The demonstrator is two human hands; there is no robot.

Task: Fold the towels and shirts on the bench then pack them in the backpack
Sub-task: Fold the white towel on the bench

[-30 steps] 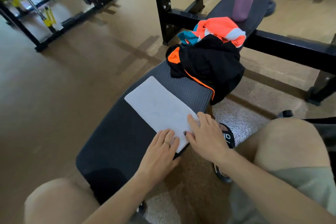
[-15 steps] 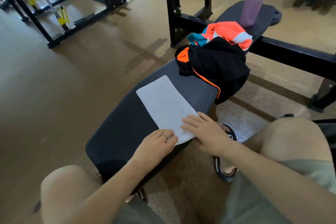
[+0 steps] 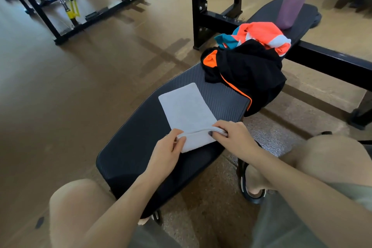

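Here, both hands pinch the near end of the white towel (image 3: 186, 109) on the black bench pad (image 3: 128, 147): the left hand (image 3: 167, 155) grips one corner, the right hand (image 3: 234, 137) the rolled edge. Farther along lie a black-and-orange shirt (image 3: 249, 72) and, seemingly, an orange-teal shirt (image 3: 259, 35) behind it.

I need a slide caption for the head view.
Both hands pinch the near end of a white towel on a gym bench.
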